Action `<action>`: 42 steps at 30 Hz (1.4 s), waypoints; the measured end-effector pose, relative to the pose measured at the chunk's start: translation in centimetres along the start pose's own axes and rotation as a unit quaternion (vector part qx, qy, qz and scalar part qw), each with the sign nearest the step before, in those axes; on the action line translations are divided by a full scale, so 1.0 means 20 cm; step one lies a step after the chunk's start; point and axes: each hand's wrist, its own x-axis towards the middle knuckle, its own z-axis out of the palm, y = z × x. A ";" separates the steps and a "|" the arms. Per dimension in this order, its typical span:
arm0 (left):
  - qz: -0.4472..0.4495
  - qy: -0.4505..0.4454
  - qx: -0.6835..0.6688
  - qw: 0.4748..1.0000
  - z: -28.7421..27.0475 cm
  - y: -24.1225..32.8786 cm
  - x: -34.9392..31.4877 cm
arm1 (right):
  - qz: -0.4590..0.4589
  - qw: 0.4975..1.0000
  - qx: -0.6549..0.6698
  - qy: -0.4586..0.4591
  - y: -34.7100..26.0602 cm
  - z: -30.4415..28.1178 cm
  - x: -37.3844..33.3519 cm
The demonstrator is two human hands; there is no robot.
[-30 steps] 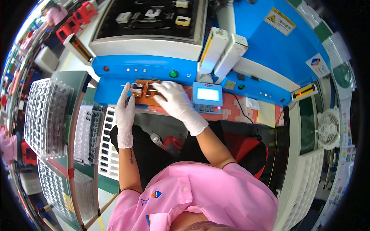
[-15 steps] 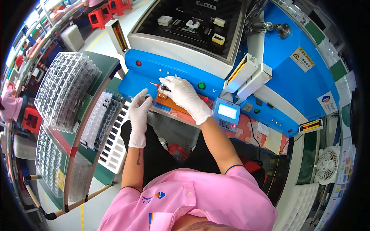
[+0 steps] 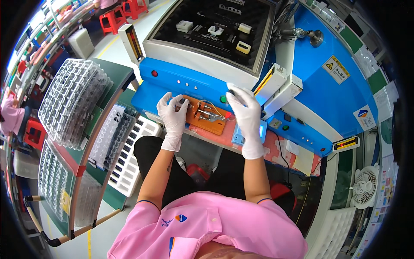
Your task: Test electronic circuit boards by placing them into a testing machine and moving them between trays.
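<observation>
My left hand [image 3: 173, 117], in a white glove, is at the left end of an orange-brown fixture [image 3: 211, 125] with metal rods, a clear tube and a red-tipped fitting. Its thumb and fingertips are closed on a small dark part [image 3: 182, 102] against that end; the part's exact kind is too small to tell. My right hand [image 3: 245, 118], also gloved, is raised right of the fixture, over a small light-blue box with a screen [image 3: 262, 130], which it partly covers. Its fingertips are pinched together near the green button [image 3: 223, 99], with something dark showing between them.
A blue and white machine [image 3: 172, 77] stands ahead, bearing a black panel [image 3: 211, 30] with pale blocks. On my left, a green rack [image 3: 114, 86] carries stacked clear trays [image 3: 71, 99]. A white tray [image 3: 129, 162] of dark parts lies beside it. A cable [image 3: 281, 149] hangs to the right.
My right hand has lifted off the fixture and moved right, uncovering the rods and tube. My left hand has moved right and up to the fixture's left end, where it now touches it.
</observation>
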 end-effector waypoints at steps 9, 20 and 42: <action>-0.059 0.022 -0.121 0.991 0.08 -0.05 -0.02 | 0.173 0.970 0.154 -0.073 0.04 0.03 -0.17; 0.004 0.004 -0.091 0.996 0.01 -0.18 0.18 | 0.010 0.959 0.133 -0.251 -0.08 0.45 0.42; -0.063 -0.055 -0.040 0.996 0.03 -0.31 0.39 | 0.084 0.975 -0.200 0.044 0.52 0.28 1.54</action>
